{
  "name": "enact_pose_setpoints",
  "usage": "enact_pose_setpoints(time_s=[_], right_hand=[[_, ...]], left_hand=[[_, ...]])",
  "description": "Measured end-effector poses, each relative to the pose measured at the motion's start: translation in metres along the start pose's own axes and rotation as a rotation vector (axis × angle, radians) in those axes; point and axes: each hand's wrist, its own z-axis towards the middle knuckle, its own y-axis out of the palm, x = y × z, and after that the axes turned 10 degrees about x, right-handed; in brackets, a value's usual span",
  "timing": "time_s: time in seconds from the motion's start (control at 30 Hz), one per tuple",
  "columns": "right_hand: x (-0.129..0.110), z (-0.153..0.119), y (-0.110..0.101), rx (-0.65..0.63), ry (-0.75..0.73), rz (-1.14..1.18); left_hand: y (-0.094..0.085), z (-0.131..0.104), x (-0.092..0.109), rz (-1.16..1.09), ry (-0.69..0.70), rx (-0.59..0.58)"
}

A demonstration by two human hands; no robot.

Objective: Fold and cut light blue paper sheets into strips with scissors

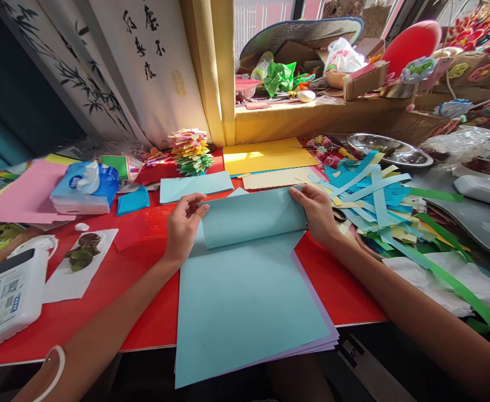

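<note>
Two bare hands work at the far edge of a pale blue sheet (pixel 245 290) that tops a thin stack of paper on the red bench (pixel 102 290), the stack's near end hanging over the bench edge. Both forearms reach in from the near corners, wrists almost straight, palms turned towards each other. The left hand (pixel 182 226) pinches the left end of the folded-over flap (pixel 251 218), thumb on top and fingers curled shut on the paper. The right hand (pixel 318 212) grips the flap's right end the same way, fingers closed over its top edge. The flap is bent back towards the person, its crease still rounded, not pressed flat.

Left of the sheet lie a tissue pack (pixel 86 187) in blue wrap with a small oval logo too blurred to read, a pink sheet (pixel 23 192), and a white wipes tub (pixel 8 296) with blue characters that I cannot make out. Behind, a white scroll (pixel 148 50) hangs with black brush characters and a faint seal. A pile of folded paper pieces (pixel 190 151) stands near a yellow sheet (pixel 265 153). To the right, blue and green strips (pixel 374 195) heap beside a metal bowl (pixel 391 149).
</note>
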Motion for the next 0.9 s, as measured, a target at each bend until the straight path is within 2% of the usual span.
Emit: enact_pose_setpoints(time_s=[0.57, 0.9], right_hand=[[0.0027, 0.0011, 0.0003, -0.004, 0.008, 0.013], [-0.001, -0.0004, 0.0006, 0.054, -0.08, -0.06]], left_hand=[[-0.0012, -0.0019, 0.0045, 0.028, 0.011, -0.009], [0.0002, -0.0031, 0.0063, 0.031, 0.022, -0.003]])
